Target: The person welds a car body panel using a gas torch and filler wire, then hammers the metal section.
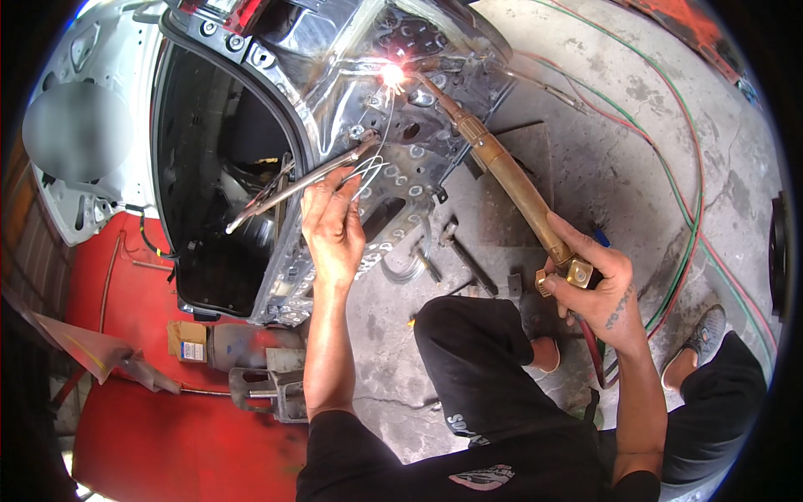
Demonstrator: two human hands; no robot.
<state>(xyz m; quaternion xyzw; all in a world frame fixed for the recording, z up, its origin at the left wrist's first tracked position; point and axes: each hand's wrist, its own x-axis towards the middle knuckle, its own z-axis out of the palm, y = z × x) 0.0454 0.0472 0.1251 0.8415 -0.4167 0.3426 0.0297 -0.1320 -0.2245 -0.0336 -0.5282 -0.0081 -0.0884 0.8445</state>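
Note:
My right hand (598,272) is wrapped round the valve end of a brass gas welding torch (510,171). The torch slants up and away to the left, its tip beside a glaring white-pink flame (391,75) on a bare metal car body panel (410,176). In my left hand (335,217), pinched fingers hold a looped thin welding wire (376,159) that runs up into the glow. A long slim metal tool (293,188) also lies across those fingers; its kind is unclear. The glare hides the panel surface right at the flame.
Green and red hoses (690,184) curve over the concrete floor at right. A hammer (468,259) and coiled wire (403,269) lie below the panel. At left are a black-edged car opening (226,167), red panels (184,443), a small box (188,341) and a metal clamp (284,385).

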